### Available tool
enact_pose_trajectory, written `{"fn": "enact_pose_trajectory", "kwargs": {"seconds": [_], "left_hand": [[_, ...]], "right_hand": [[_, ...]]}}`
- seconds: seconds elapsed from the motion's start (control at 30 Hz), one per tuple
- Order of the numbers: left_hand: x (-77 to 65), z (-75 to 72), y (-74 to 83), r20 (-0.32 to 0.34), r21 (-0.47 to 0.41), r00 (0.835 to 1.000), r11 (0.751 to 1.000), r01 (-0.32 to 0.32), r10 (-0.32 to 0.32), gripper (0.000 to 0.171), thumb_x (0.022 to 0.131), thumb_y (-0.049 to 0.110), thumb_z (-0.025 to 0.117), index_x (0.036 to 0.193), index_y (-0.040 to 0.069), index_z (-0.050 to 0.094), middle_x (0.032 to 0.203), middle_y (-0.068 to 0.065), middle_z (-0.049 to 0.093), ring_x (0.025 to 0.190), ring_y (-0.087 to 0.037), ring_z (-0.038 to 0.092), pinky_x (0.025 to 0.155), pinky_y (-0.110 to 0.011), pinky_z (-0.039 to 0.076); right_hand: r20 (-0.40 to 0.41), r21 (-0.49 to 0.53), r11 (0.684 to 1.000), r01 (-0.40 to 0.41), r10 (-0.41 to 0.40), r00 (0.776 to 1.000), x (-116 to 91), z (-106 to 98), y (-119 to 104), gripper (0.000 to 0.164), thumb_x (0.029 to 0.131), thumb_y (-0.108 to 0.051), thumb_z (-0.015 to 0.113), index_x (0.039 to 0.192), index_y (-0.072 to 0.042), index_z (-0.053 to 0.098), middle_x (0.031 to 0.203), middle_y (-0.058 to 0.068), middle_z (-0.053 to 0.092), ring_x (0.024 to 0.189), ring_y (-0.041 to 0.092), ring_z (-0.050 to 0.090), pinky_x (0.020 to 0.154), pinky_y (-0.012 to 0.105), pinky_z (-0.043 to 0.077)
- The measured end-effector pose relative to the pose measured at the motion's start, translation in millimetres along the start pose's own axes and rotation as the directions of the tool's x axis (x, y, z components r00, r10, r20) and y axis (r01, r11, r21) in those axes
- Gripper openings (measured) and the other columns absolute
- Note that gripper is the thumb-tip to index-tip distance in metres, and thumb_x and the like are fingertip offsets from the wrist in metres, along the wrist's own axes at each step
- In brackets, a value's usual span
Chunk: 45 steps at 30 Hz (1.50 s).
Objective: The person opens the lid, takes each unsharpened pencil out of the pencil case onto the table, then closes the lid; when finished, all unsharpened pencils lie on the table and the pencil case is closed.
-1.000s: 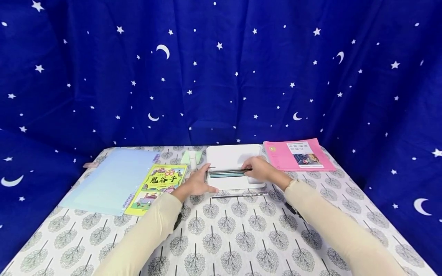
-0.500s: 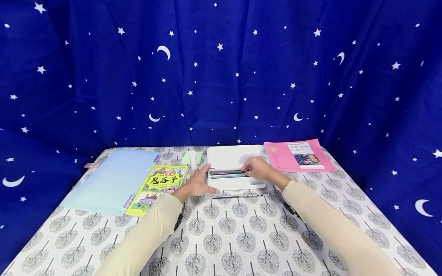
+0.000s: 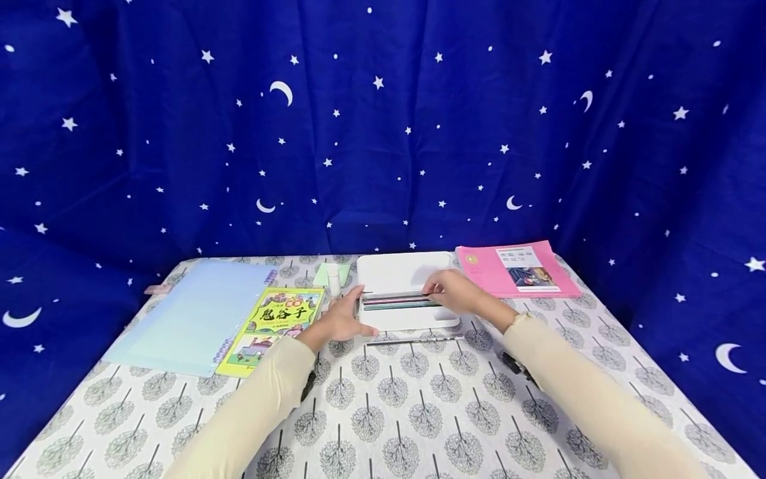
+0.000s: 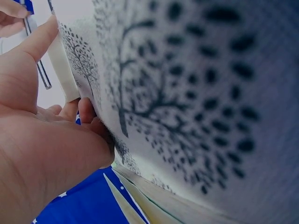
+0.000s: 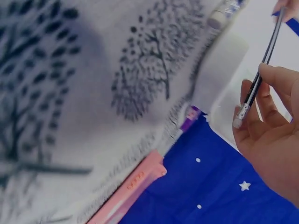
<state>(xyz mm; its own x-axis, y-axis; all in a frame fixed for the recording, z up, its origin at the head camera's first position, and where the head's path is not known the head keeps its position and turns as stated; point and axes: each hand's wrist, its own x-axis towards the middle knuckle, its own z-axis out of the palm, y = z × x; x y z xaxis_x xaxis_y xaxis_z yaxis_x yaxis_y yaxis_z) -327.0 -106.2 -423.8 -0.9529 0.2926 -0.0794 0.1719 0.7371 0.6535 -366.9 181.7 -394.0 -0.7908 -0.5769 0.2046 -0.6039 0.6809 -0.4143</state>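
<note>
A white pencil case (image 3: 402, 267) lies open at the back of the table, its lid folded back. Several dark and teal pencils (image 3: 391, 304) lie lengthwise in its tray. My left hand (image 3: 341, 318) grips the case's left end, thumb at the front corner and fingers toward the back. Over the right end of the tray, my right hand (image 3: 456, 293) pinches a dark striped pencil (image 5: 252, 91) near its white eraser, between thumb and fingers. In front of the case a loose pencil (image 3: 414, 340) lies on the tablecloth.
Left of the case stand a white glue stick (image 3: 334, 279) and green paper (image 3: 321, 274). Farther left lie a yellow book (image 3: 278, 326) and a pale blue folder (image 3: 191, 313). A pink book (image 3: 487, 273) lies right of the case. A starry blue curtain (image 3: 383, 146) hangs behind.
My right hand has shifted slightly to the right over the tray, and the pencils under it have spread, showing a reddish one. My left hand stays at the case's end.
</note>
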Motion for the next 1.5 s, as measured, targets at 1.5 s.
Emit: {"fn": "enact_pose_trajectory", "kwargs": {"seconds": [1.5], "left_hand": [[-3.5,-0.9,2.4,0.005,-0.025,1.0,1.0,0.004,-0.004,0.112,0.074,0.034,0.086,0.16,0.019,0.015,0.162,-0.009,0.024,0.148,-0.046,0.007,0.111,-0.074,0.012]], "right_hand": [[0.044,0.09,0.991,0.096,-0.1,0.994,-80.0,17.6,-35.5,0.012,0.082,0.006,0.073,0.088,-0.004,0.072,0.081,-0.001,0.068,0.072,0.005,0.057,0.065,0.021,0.054]]}}
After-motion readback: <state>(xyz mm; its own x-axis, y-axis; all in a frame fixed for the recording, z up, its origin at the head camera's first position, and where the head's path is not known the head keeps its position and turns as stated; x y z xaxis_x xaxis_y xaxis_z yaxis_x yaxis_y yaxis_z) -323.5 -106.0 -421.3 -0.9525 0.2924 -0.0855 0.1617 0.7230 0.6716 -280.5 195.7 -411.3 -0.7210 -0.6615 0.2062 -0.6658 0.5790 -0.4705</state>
